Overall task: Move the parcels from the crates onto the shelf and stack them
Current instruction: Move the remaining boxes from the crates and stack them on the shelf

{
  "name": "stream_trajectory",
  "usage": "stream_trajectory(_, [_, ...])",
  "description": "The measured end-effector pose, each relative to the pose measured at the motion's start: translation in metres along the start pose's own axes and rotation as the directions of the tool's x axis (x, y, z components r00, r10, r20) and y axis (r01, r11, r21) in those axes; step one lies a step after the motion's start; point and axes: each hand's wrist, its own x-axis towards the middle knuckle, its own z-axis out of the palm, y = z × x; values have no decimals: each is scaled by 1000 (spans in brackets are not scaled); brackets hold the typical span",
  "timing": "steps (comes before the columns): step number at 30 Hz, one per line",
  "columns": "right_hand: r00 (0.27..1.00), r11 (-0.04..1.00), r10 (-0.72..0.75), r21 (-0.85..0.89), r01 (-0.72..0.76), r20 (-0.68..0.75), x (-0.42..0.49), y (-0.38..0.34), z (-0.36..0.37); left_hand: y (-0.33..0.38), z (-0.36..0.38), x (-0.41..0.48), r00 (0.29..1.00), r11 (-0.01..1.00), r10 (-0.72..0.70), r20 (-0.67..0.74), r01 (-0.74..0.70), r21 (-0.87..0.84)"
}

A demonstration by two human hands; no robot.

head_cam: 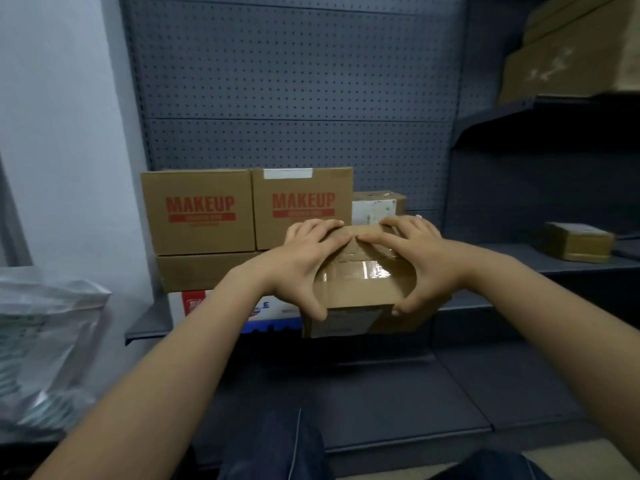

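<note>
Cardboard parcel (360, 292) pinched between thumbs and fingers of left grip (304, 261) and right grip (426, 261), at grey shelf (149, 320) front edge, perforated back panel (294, 81), MAKEUP boxes (201, 213) stacked left.

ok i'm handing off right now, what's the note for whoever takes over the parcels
Left hand and right hand both grip the taped parcel from above, at the front edge of the shelf; I cannot tell whether it rests there.
Done: the MAKEUP boxes stand side by side on a flat box; a labelled parcel sits to their right, and a small parcel lies further right.
Left: place this one and stack it. The crates are out of view, so how many remain is unknown.
</note>
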Motion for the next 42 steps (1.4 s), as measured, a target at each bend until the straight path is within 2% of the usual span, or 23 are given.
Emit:
stream_trajectory(12, [996,997,72,-14,-72,50,17,75,-49,-11,-21,95,997,993,75,-10,-75,-86])
stream_trajectory(25, [986,997,66,27,-71,152,32,113,-74,-15,-47,136,992,983,85,98,-67,-171])
stream_trajectory(31, [980,994,54,78,-70,193,30,108,-61,-3,-22,129,980,987,16,201,16,-157])
stream_trajectory(34, [980,991,37,116,-60,195,30,101,-55,9,-6,125,984,979,-17,177,52,-197])
stream_trajectory(38, [978,994,42,86,-61,202,29,92,-45,7,10,119,987,962,-46,154,85,-258])
stream_trajectory(42, [996,995,39,89,-46,75,23,90,-26,0,16,110,992,963,-97,78,113,-243])
